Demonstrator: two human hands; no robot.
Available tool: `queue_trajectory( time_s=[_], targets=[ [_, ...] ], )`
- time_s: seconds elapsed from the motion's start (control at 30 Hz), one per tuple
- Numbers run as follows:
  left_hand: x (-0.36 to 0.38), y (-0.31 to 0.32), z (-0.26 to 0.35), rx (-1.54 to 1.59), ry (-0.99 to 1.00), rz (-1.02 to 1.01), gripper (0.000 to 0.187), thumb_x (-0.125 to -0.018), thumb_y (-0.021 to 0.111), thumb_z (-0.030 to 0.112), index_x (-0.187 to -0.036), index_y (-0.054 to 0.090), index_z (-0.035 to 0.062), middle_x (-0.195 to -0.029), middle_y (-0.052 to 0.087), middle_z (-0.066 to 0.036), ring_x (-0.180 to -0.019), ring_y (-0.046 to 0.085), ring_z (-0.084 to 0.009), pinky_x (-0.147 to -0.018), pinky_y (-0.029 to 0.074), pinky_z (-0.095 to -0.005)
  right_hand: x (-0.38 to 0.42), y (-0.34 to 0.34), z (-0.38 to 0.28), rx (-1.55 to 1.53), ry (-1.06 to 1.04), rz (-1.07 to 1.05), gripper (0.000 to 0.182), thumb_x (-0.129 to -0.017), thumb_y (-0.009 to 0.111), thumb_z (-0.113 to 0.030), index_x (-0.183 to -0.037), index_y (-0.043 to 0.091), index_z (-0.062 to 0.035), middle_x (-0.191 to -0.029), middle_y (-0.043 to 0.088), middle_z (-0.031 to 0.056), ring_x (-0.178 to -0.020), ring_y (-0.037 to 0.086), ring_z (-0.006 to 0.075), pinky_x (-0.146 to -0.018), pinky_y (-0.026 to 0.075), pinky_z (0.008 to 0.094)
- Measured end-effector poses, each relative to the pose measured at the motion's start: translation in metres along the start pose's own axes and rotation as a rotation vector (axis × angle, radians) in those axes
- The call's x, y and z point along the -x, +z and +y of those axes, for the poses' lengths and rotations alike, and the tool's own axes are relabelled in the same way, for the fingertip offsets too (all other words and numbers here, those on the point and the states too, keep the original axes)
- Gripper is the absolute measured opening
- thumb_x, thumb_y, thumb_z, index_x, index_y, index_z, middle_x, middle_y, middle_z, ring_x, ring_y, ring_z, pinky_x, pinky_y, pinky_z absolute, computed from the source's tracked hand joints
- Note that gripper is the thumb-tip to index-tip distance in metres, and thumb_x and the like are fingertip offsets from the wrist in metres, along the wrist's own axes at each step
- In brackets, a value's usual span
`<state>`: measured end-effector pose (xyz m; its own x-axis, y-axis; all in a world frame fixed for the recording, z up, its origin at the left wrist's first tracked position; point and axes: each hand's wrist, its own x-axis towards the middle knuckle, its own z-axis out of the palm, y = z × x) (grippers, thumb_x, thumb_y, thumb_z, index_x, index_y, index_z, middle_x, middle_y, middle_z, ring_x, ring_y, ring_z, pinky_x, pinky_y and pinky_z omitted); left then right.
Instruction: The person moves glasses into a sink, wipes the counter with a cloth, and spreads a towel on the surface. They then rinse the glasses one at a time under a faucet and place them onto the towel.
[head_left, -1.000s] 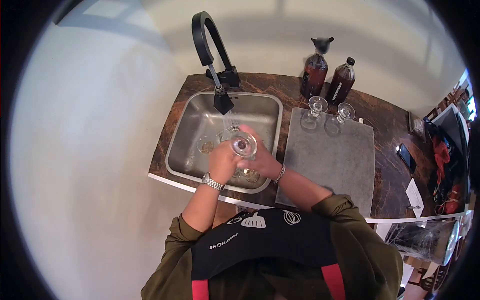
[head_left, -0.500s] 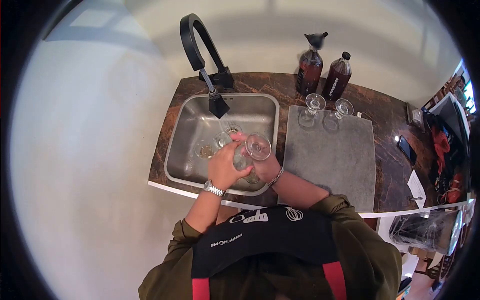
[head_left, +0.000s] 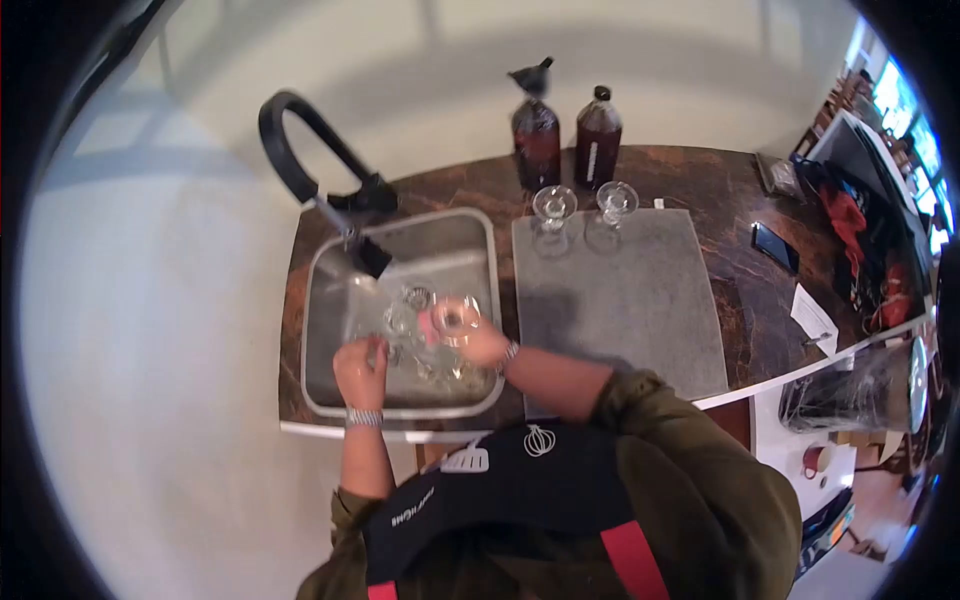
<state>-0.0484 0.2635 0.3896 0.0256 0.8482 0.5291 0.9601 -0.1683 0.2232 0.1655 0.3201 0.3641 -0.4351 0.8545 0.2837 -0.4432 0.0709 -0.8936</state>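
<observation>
My right hand is closed around an upside-down stemmed glass over the right side of the sink, the foot of the glass facing up. My left hand hovers over the front left of the steel sink, apart from that glass. Its fingers are loosely bent and slightly blurred, with nothing visible in them. More clear glassware lies in the basin around the drain, partly hidden by my right hand. The black tap head hangs over the back left of the basin.
Two upturned stemmed glasses, one left and one right, stand on a grey mat. Behind them are two dark bottles, one with a pourer top and one capped. A phone and paper lie farther right.
My left hand has let go of the stemmed glass and moved left, away from it. My right hand keeps the glass. The view has shifted right.
</observation>
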Motion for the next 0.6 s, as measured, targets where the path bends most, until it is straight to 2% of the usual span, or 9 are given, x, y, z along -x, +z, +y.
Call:
queue_trajectory(
  time_s=[0.03,0.1,0.17,0.23,0.3,0.37,0.43,0.5,0.6],
  targets=[
    [-0.006,0.005,0.0,0.012,0.022,0.017,0.012,-0.076,0.069,0.018,-0.082,0.065,0.0079,-0.083,0.066,-0.01,-0.083,0.06,-0.0308,-0.078,0.044,-0.0411,-0.001,-0.008,-0.005,0.017,-0.024,0.009,0.006,-0.083,0.064,-0.006,-0.081,0.058,-0.0068,-0.097,0.062,0.0091,-0.09,0.059,0.0151,-0.081,0.048,0.0316],
    [0.013,0.005,-0.001,0.045,-0.056,-0.043,0.014,-0.078,0.068,0.016,-0.085,0.065,0.004,-0.086,0.065,-0.013,-0.084,0.06,-0.0335,-0.077,0.046,-0.0414,0.024,-0.02,-0.007,-0.106,0.04,0.031,0.008,-0.085,0.063,-0.006,-0.092,0.059,-0.0073,-0.094,0.062,0.0089,-0.097,0.059,0.0188,-0.082,0.048,0.0331],
    [0.019,-0.001,0.002,0.103,-0.083,-0.123,0.014,-0.08,0.067,0.016,-0.085,0.064,0.0027,-0.087,0.065,-0.014,-0.086,0.06,-0.0334,-0.078,0.046,-0.0411,0.036,-0.04,-0.034,-0.122,0.05,0.159,0.004,-0.086,0.064,-0.011,-0.087,0.06,-0.01,-0.094,0.063,0.0083,-0.102,0.058,0.0204,-0.085,0.047,0.0373],
    [0.031,-0.006,-0.004,0.115,-0.133,-0.102,0.01,-0.079,0.066,0.014,-0.084,0.064,0.0056,-0.088,0.065,-0.012,-0.084,0.059,-0.0319,-0.079,0.044,-0.0408,0.049,-0.077,-0.053,-0.594,0.087,0.314,0.007,-0.086,0.064,-0.015,-0.083,0.06,-0.011,-0.093,0.063,0.0075,-0.109,0.056,0.0222,-0.087,0.046,0.0402],
    [0.039,-0.009,-0.011,0.142,-0.16,-0.13,0.011,-0.079,0.065,0.013,-0.085,0.065,0.004,-0.09,0.065,-0.013,-0.087,0.06,-0.0323,-0.081,0.045,-0.0403,0.075,-0.107,-0.084,-0.564,-0.021,0.464,0.007,-0.084,0.064,-0.016,-0.085,0.059,-0.0105,-0.095,0.063,0.0063,-0.11,0.055,0.0236,-0.085,0.046,0.0415],
    [0.046,-0.015,-0.014,0.183,-0.23,-0.161,0.011,-0.08,0.065,0.012,-0.086,0.065,0.0033,-0.092,0.065,-0.014,-0.09,0.059,-0.0319,-0.084,0.044,-0.0399,0.098,-0.14,-0.115,-0.276,0.008,0.634,0.01,-0.081,0.064,-0.008,-0.09,0.058,-0.01,-0.1,0.062,0.0058,-0.111,0.054,0.0234,-0.082,0.047,0.0377],
    [0.053,-0.014,-0.02,0.181,-0.254,-0.179,0.01,-0.08,0.064,0.012,-0.086,0.065,0.003,-0.094,0.065,-0.013,-0.092,0.059,-0.0314,-0.085,0.044,-0.0399,0.121,-0.179,-0.129,-0.023,-0.161,0.682,0.029,-0.073,0.068,0.002,-0.096,0.055,-0.0105,-0.101,0.061,0.0037,-0.099,0.056,0.0158,-0.08,0.046,0.0283],
    [0.057,-0.016,-0.02,0.169,-0.263,-0.172,0.01,-0.08,0.064,0.011,-0.085,0.064,0.0031,-0.094,0.065,-0.013,-0.093,0.058,-0.0318,-0.085,0.044,-0.0401,0.131,-0.218,-0.139,0.229,-0.004,0.895,0.035,-0.075,0.066,0.004,-0.107,0.055,-0.007,-0.107,0.06,0.0044,-0.103,0.055,0.0154,-0.082,0.046,0.0272],
    [0.059,-0.013,-0.019,0.205,-0.258,-0.183,0.01,-0.08,0.064,0.012,-0.085,0.064,0.0031,-0.093,0.064,-0.013,-0.093,0.058,-0.0317,-0.085,0.044,-0.0397,0.115,-0.256,-0.147,0.435,-0.07,0.97,0.043,-0.077,0.067,0.003,-0.117,0.052,-0.0035,-0.11,0.061,0.0051,-0.104,0.056,0.0167,-0.084,0.046,0.0285]
  ],
)
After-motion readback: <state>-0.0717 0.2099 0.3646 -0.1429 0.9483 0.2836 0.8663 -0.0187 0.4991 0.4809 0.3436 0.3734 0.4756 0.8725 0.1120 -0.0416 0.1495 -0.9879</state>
